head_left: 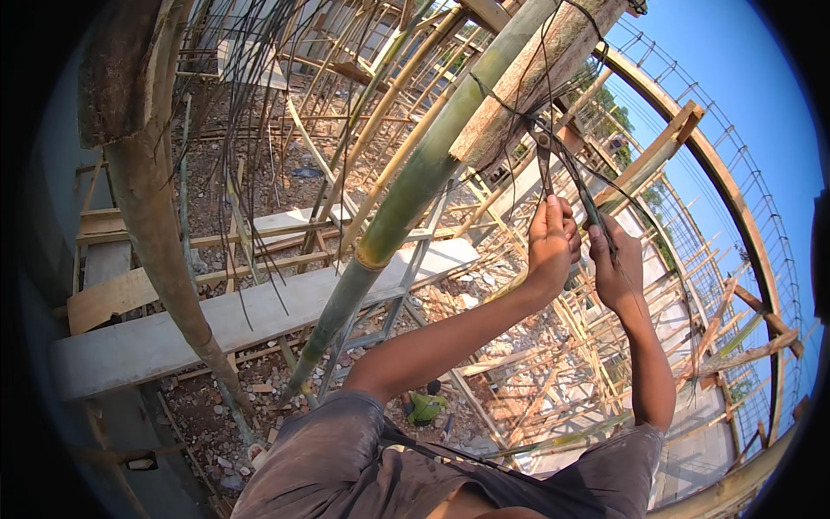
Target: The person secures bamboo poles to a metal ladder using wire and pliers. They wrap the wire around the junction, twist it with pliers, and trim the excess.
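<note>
Shirt: grey-brown, mine point(311, 458), at the bottom edge; both forearms reach up and away from it.
Left hand: my left hand point(552, 242), fingers curled round one handle of the pincers.
Right hand: my right hand point(621, 270), clenched on the other handle, thumb up along it; loose wire strands trail beside it.
Pincers: dark metal pincers point(543, 140), raised in front of me, head up among the wire just beside the timber. One handle per hand, probably for leverage; exact bite hidden in the tangle.
Wire: thin dark wire point(501, 103), looped round the timber, ends sticking out; likely there as lashing.
Timber: rough pale timber point(519, 95), slanting along the bamboo pole point(424, 177); seems laid alongside so the two can share a tie.
Left side: thick brown pole point(164, 233), hanging bundle of wires point(246, 112), probably kept up there within reach.
Below: long grey plank point(259, 316), rubble point(303, 164), person in green top point(425, 408).
Far: curved-looking beam point(731, 164), rebar cage point(683, 82), blue sky.
Writing: no brand or label I can read; any print on the green top is too small.
</note>
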A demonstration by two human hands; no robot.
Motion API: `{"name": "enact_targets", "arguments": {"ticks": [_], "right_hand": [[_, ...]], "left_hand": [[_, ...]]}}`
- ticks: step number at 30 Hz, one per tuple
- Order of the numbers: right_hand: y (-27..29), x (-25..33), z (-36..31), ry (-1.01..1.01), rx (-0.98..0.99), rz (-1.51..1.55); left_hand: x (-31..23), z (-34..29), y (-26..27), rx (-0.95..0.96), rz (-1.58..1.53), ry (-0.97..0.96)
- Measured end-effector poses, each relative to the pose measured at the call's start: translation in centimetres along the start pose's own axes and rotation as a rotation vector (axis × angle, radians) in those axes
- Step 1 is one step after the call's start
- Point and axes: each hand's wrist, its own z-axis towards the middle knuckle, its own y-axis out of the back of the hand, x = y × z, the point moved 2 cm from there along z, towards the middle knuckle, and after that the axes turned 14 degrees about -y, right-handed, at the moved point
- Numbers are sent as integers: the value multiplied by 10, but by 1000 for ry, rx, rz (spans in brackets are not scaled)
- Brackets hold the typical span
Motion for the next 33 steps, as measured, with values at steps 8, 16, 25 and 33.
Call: {"name": "enact_targets", "arguments": {"ticks": [8,16,25,33], "right_hand": [[4,-9,9,208,-45,-12],[25,-12,20,257,44,-116],[35,28,12,27,-71,-520],[15,6,36,253,-1038,-928]], "left_hand": [[6,26,6,113,-29,32],[1,61,-2,442,-236,160],[11,92,-12,538,-542,135],[12,81,-69,214,-605,12]]}}
